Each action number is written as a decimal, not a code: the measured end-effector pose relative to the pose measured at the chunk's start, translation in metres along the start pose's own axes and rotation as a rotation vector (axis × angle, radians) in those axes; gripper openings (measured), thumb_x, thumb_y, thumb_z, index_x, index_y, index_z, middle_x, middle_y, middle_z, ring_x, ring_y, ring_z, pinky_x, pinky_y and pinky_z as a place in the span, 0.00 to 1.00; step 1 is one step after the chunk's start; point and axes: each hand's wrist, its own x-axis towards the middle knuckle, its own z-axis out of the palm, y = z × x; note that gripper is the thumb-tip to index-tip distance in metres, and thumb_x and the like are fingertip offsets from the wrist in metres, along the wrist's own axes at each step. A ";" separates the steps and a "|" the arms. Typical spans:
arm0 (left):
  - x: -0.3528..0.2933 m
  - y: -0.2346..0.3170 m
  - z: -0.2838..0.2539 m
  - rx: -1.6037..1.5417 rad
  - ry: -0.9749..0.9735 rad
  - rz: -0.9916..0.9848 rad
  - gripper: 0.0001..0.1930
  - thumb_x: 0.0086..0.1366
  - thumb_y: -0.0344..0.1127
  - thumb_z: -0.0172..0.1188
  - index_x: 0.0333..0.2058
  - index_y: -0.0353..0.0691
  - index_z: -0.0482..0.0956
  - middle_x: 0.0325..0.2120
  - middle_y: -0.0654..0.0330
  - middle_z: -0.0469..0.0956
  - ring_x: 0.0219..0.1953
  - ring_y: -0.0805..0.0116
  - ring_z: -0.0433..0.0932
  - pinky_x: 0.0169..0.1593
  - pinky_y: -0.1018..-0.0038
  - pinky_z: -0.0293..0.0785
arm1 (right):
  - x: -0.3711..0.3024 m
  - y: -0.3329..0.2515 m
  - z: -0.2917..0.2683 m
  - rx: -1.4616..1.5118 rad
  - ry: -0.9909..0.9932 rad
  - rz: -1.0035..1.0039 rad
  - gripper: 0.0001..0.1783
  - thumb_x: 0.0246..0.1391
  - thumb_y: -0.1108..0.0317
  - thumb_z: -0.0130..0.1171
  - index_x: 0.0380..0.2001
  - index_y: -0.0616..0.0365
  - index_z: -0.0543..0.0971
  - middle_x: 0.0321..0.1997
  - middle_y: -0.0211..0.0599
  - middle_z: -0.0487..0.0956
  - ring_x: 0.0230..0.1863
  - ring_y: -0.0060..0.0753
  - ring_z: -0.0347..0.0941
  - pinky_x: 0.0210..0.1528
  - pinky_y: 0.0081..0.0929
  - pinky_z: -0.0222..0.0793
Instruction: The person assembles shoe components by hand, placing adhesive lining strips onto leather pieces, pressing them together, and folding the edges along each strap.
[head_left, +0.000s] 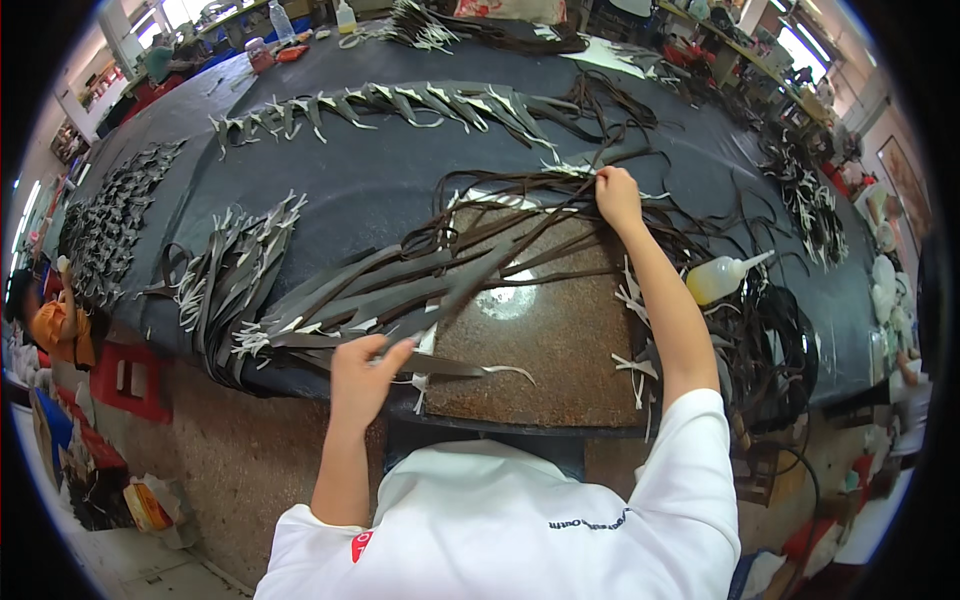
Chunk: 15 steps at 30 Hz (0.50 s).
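Note:
Long dark straps (390, 287) with white ends lie in a loose bundle from the left over a brown speckled board (540, 350). My left hand (362, 385) is closed at the board's near left edge on a dark strap (450, 367), whose pale, curled tip sticks out to the right over the board. My right hand (617, 198) reaches to the board's far right corner, with its fingers pinched on a dark strap among the tangled ones. Just right of my right forearm lies a squeeze bottle (715, 279) with yellow liquid and a white nozzle.
A row of white-tipped straps (400, 103) crosses the dark table farther back. Another bundle (235, 265) hangs over the near left edge, beside a pile of dark pieces (125, 215). Coiled dark straps (775, 330) lie at right. At far left is another person (62, 325), near a red stool (130, 383).

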 end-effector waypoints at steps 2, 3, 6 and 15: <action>-0.001 -0.015 -0.022 -0.028 0.188 -0.010 0.14 0.54 0.37 0.69 0.27 0.29 0.80 0.17 0.57 0.73 0.23 0.72 0.70 0.30 0.72 0.65 | 0.010 -0.003 0.007 -0.146 0.026 0.107 0.11 0.51 0.67 0.55 0.38 0.54 0.80 0.42 0.42 0.77 0.49 0.48 0.72 0.49 0.43 0.69; -0.001 -0.023 -0.034 0.041 0.264 0.005 0.14 0.54 0.37 0.69 0.27 0.29 0.81 0.19 0.56 0.74 0.24 0.69 0.72 0.32 0.71 0.66 | 0.015 -0.004 0.007 -0.135 -0.010 0.115 0.13 0.47 0.70 0.56 0.38 0.54 0.80 0.45 0.39 0.77 0.53 0.43 0.70 0.50 0.43 0.68; -0.003 -0.048 -0.068 0.325 0.487 -0.067 0.15 0.51 0.39 0.71 0.29 0.32 0.81 0.28 0.54 0.77 0.37 0.55 0.75 0.42 0.65 0.67 | 0.023 -0.009 0.007 -0.046 -0.067 -0.204 0.14 0.44 0.72 0.57 0.38 0.54 0.80 0.47 0.39 0.78 0.53 0.42 0.70 0.52 0.42 0.68; 0.003 0.024 -0.006 -0.179 -0.017 -0.007 0.15 0.60 0.30 0.62 0.45 0.32 0.75 0.44 0.54 0.77 0.39 0.66 0.80 0.45 0.73 0.74 | -0.041 -0.210 0.002 0.336 -0.698 -0.886 0.59 0.31 0.42 0.74 0.64 0.60 0.60 0.70 0.50 0.57 0.72 0.52 0.47 0.71 0.46 0.43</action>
